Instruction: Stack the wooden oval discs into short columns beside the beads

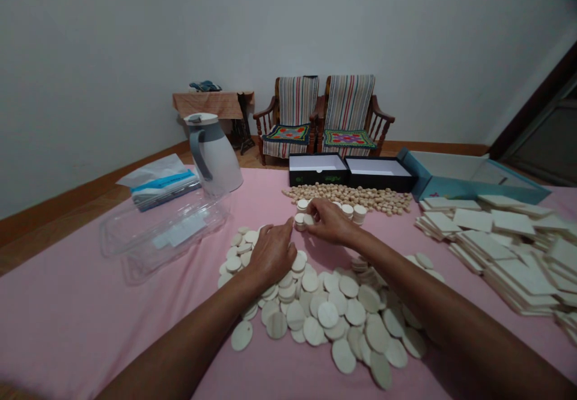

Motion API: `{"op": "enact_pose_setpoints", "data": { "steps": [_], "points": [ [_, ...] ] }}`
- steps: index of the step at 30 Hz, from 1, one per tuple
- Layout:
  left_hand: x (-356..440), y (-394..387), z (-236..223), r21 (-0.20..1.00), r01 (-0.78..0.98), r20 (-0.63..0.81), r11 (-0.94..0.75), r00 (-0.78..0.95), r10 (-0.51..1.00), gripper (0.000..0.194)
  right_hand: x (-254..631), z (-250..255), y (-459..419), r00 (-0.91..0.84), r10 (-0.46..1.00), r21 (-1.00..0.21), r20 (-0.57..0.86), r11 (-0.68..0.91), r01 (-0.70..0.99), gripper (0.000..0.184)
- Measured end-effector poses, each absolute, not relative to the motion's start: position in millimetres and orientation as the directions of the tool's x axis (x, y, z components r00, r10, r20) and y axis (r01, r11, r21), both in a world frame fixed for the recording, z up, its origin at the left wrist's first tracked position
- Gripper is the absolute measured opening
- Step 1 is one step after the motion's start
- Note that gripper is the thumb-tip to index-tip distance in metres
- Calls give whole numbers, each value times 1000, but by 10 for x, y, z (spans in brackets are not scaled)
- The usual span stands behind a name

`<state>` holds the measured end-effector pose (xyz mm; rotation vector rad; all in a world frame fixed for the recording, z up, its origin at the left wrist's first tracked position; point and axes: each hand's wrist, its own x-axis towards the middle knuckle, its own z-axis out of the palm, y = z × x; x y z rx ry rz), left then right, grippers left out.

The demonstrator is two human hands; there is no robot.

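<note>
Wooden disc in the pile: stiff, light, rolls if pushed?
A wooden disc looks thin, stiff and probably light for its size; flat, it likely slides rather than rolls. The short stack beside the right hand may tip if pushed.

This is a room in a home: two wooden armchairs [297, 109] with striped cushions are standing against a plain painted wall [135, 45], while a cloth-draped side table [211, 104] is standing just beside them above a wooden floor [252, 158].
</note>
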<state>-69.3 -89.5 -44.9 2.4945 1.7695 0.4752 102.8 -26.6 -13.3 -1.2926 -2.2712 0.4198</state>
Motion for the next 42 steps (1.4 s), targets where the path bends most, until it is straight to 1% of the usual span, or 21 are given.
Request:
{"op": "enact_pose_setpoints", "data": {
  "steps": [2, 4, 7, 9, 13, 15, 17, 18, 22, 25, 27, 31, 35, 38, 42],
  "points": [
    [-697, -889, -469, 209, 920, 217, -330, 285, 934, 60, 944, -150, -208, -412, 864, -458, 290, 503, 733, 19],
    [-700, -884, -492, 212, 925, 230, -315, 266, 936, 65, 874, -178, -178, -404, 863, -428, 303, 502, 752, 18],
    [-701, -883, -511, 233, 926, 253, -296, 237, 938, 76, 807, -220, -152, -411, 860, -397, 303, 506, 766, 19],
    [-699, -887, -510, 246, 924, 251, -293, 231, 940, 79, 789, -231, -139, -412, 861, -390, 298, 504, 771, 17],
    [-699, -896, -498, 251, 919, 233, -303, 246, 941, 79, 827, -181, -157, -392, 864, -409, 317, 497, 765, 17],
    [-701, -897, -497, 255, 913, 236, -319, 261, 936, 79, 885, -133, -206, -378, 868, -428, 323, 490, 759, 12],
    [-703, -896, -498, 264, 906, 245, -332, 270, 931, 79, 954, -96, -281, -397, 875, -449, 279, 484, 751, 3],
    [-704, -895, -498, 270, 902, 247, -336, 273, 930, 79, 986, -87, -325, -428, 872, -461, 238, 489, 740, 2],
    [-706, -890, -497, 275, 892, 252, -359, 293, 922, 78, 1057, -123, -495, -622, 778, -519, 82, 567, 640, 14],
    [-707, -886, -499, 260, 893, 257, -368, 303, 918, 77, 1039, -172, -566, -702, 711, -540, 45, 609, 582, 26],
    [-711, -881, -505, 251, 894, 262, -372, 307, 915, 76, 1014, -197, -577, -729, 683, -541, 41, 629, 559, 29],
    [-719, -871, -516, 233, 898, 269, -373, 309, 912, 74, 992, -269, -542, -765, 642, -499, 43, 677, 540, 28],
    [-718, -873, -510, 235, 895, 264, -379, 316, 911, 76, 1016, -339, -544, -784, 615, -461, 91, 724, 514, 29],
    [-709, -884, -494, 236, 898, 259, -372, 311, 915, 76, 1062, -308, -592, -766, 639, -447, 72, 707, 548, 31],
    [-699, -896, -464, 236, 904, 250, -358, 299, 921, 76, 1195, -247, -587, -697, 717, -434, 14, 632, 642, 32]
  ]
}}
